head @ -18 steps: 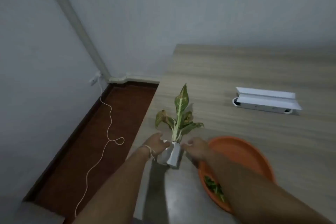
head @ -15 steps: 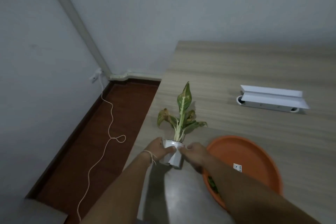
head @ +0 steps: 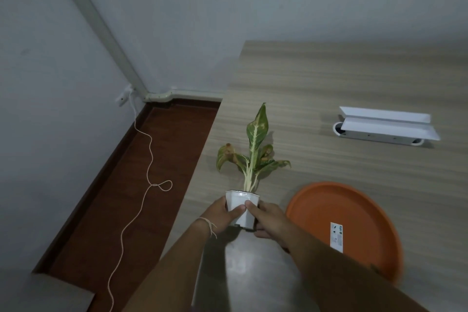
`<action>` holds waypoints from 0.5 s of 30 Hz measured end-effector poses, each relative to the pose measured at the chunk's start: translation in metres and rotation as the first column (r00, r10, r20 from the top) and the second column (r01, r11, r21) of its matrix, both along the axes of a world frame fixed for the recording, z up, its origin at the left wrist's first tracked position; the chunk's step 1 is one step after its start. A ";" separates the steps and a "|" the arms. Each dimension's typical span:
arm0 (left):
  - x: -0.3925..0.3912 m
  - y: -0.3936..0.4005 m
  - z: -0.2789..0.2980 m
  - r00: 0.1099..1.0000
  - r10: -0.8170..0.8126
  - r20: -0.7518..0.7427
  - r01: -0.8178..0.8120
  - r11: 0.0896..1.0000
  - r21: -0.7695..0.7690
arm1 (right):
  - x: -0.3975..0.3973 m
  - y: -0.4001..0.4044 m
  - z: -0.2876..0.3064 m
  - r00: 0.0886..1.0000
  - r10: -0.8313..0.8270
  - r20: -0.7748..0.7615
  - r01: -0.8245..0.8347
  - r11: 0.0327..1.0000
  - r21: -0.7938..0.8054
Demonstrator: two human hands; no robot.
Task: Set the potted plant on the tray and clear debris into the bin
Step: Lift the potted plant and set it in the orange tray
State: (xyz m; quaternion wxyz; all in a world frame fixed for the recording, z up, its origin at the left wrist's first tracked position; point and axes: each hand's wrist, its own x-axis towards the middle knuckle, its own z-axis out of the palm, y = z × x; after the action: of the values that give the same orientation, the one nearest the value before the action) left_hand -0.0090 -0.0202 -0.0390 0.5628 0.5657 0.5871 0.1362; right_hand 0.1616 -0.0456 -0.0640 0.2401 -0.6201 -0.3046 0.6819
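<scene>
Both your hands, left and right, grip the pot at frame centre; next, carry it right onto the tray.

1 head-worn wide-angle view, forward and down (close) over the table edge.

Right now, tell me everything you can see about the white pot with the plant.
The pot is small, white and faceted, plastic by its look, tapering toward the base. It stands roughly upright near the table's left edge, left of the orange tray, not on it. The left hand and right hand clasp its sides, thumbs on the front. Whether its base touches the table cannot be told. The plant has pale stems and variegated green leaves; some are browned and curled.
</scene>
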 end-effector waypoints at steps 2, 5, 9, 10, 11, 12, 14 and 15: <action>0.001 -0.001 0.003 1.000 -0.003 0.017 0.003 1.000 0.003 | -0.001 -0.001 0.000 0.998 -0.032 -0.049 0.032 0.999 -0.008; 0.003 -0.001 0.006 1.000 -0.008 0.027 0.008 1.000 0.014 | -0.002 0.000 0.002 0.991 -0.082 -0.105 0.081 0.997 -0.016; 0.003 -0.002 0.004 0.999 -0.002 0.042 0.001 1.000 0.026 | -0.003 0.001 0.002 0.979 -0.128 -0.157 0.128 0.992 -0.007; 0.003 -0.003 0.004 0.999 0.003 0.046 -0.004 1.000 0.023 | -0.003 0.001 0.000 0.980 -0.126 -0.152 0.127 0.992 -0.005; 0.003 -0.003 0.002 0.999 0.010 0.045 -0.011 1.000 0.020 | -0.003 0.002 -0.002 0.980 -0.126 -0.153 0.128 0.992 0.000; 0.003 -0.003 0.001 0.999 0.016 0.046 -0.017 1.000 0.018 | -0.003 0.002 -0.003 0.981 -0.124 -0.146 0.126 0.992 0.002; 0.003 -0.004 0.000 0.999 0.018 0.045 -0.019 1.000 0.020 | -0.004 0.003 -0.008 0.980 -0.134 -0.145 0.135 0.991 -0.003; 0.003 -0.004 0.000 0.999 0.015 0.042 -0.016 1.000 0.020 | -0.004 0.004 -0.009 0.978 -0.142 -0.153 0.142 0.990 -0.007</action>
State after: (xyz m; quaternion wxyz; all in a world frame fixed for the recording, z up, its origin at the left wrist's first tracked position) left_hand -0.0057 -0.0241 -0.0386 0.5679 0.5640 0.5782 0.1585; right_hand 0.1576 -0.0420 -0.0734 0.3121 -0.5857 -0.2416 0.7080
